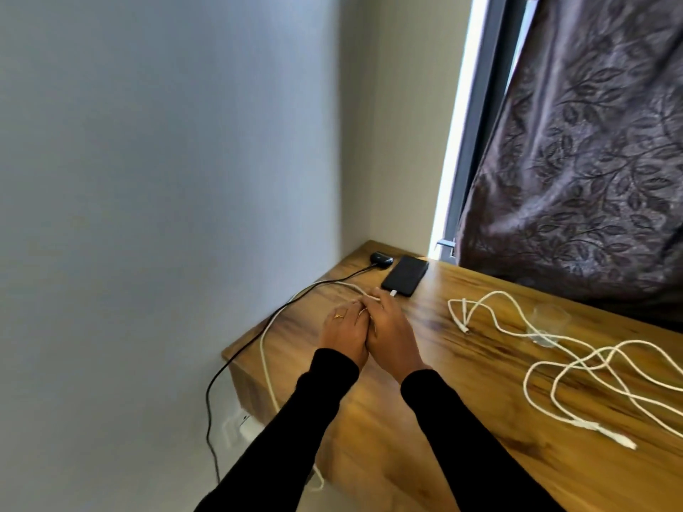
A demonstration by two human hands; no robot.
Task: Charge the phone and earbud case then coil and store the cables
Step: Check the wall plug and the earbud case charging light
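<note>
We see one phone (405, 276), one earbud case (491, 257)... Our two hands, left grip (343, 327) and right grip (391, 328), both pinch one white cable (264, 349) plugged into one phone (405, 276) beside one earbud case (380, 259) on a black cable (236, 351) — wooden bench (462, 364), grey wall (166, 160), curtain (591, 160).

The surface (388, 419) was warm brown wood with darker grain streaks. The phone (405, 276) and earbud case (380, 259) were black, as was one cable (236, 358); the other cables (576, 367) were white. The curtain (576, 149) was dark purple-grey with a leaf pattern. The wall (166, 160) was pale grey, the sleeves (480, 437) black.
</note>
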